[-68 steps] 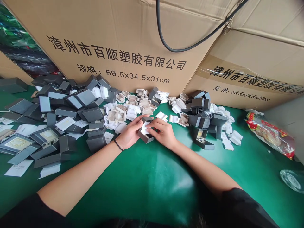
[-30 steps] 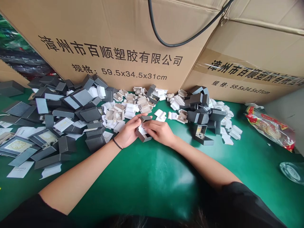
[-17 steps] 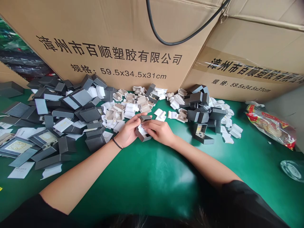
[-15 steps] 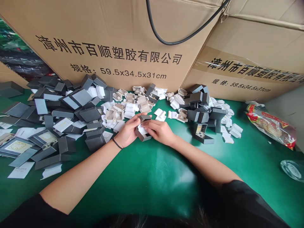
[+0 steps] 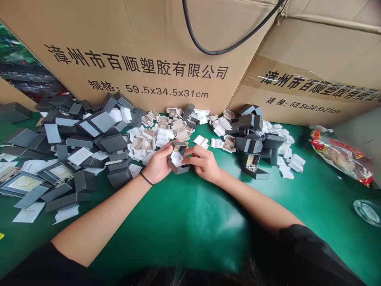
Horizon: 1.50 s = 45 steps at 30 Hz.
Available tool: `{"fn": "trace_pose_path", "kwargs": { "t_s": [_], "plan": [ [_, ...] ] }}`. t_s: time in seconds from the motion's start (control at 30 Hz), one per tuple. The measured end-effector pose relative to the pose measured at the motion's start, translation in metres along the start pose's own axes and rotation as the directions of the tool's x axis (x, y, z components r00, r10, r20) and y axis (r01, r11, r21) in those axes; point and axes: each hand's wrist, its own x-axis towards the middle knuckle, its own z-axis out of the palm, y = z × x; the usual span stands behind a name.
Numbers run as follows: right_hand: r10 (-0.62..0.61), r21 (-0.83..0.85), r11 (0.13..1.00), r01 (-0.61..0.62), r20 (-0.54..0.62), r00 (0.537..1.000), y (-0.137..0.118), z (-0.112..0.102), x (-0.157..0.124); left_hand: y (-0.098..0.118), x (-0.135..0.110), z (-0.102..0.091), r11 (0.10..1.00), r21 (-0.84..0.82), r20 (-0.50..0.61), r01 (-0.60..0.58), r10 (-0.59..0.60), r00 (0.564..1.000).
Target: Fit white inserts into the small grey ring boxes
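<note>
Over the green table, my left hand is closed round a small dark grey jewellery box with its hinged lid up. Inside the box lies a white insert. My right hand comes in from the right with its fingers bent, thumb and forefinger pinched at the insert's edge. The pinched spot itself is partly covered by the fingers. Just beyond my hands lie folded white card inserts, several of them loose in a heap.
Dark grey boxes are piled at the left, some open among white papers. A smaller pile of boxes stands at the right. Large cartons line the back under a black cable. A red food packet and glass dish are far right.
My right hand has drawn slightly back to the right and its fingers have curled. More of the box's inside and the white insert shows, and the lid is tipped further back.
</note>
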Motion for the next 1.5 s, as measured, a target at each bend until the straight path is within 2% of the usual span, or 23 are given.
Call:
{"fn": "trace_pose_path", "kwargs": {
  "t_s": [0.1,0.23,0.37,0.5,0.63,0.77,0.9,1.0,1.17,1.27,1.37,1.5],
  "plan": [
    [-0.046,-0.044,0.998,0.048,0.037,0.998,0.001,0.001,-0.001,0.0,0.001,0.0,0.999,-0.044,0.001,-0.007,0.007,1.0],
    [-0.048,-0.123,0.99,0.062,0.113,0.992,0.002,0.001,-0.002,0.001,0.001,0.001,0.998,-0.057,-0.001,0.013,-0.014,1.0],
    [-0.063,-0.164,0.983,0.085,0.134,0.989,0.002,0.002,-0.002,0.002,0.0,0.004,0.999,-0.042,-0.012,0.014,-0.014,1.0],
    [-0.103,-0.099,0.989,0.114,0.109,0.989,0.002,0.002,-0.001,0.002,-0.001,0.004,1.0,-0.029,-0.002,0.013,-0.013,1.0],
    [-0.083,-0.058,0.994,0.093,0.153,0.985,0.002,0.003,-0.001,0.001,-0.001,0.003,0.999,-0.033,0.006,0.017,-0.017,1.0],
    [-0.039,-0.147,0.986,0.073,0.222,0.974,0.002,0.001,-0.001,0.001,0.0,0.002,0.998,-0.059,0.014,0.014,-0.013,1.0],
    [-0.069,-0.272,0.95,0.155,0.301,0.951,0.002,-0.003,0.002,0.001,0.0,0.002,0.998,-0.062,0.014,0.025,-0.024,1.0],
    [-0.088,-0.306,0.931,0.199,0.34,0.936,0.003,-0.007,0.004,0.001,-0.001,0.003,0.998,-0.056,0.004,0.028,-0.028,1.0],
    [-0.104,-0.285,0.938,0.2,0.319,0.942,0.004,-0.005,0.002,0.001,-0.002,0.004,0.999,-0.037,0.003,0.024,-0.024,1.0],
    [-0.103,-0.169,0.975,0.141,0.217,0.971,0.004,0.001,-0.001,0.0,-0.003,0.004,1.0,-0.013,-0.004,0.013,-0.013,1.0],
    [0.029,-0.08,0.997,-0.022,0.091,0.995,0.004,0.005,-0.003,-0.001,-0.004,0.005,1.0,-0.002,-0.019,0.0,0.0,1.0],
    [0.127,-0.085,0.989,-0.119,0.102,0.987,0.001,0.006,-0.002,0.0,-0.004,0.005,1.0,-0.008,-0.024,0.012,-0.012,1.0]
  ]
}}
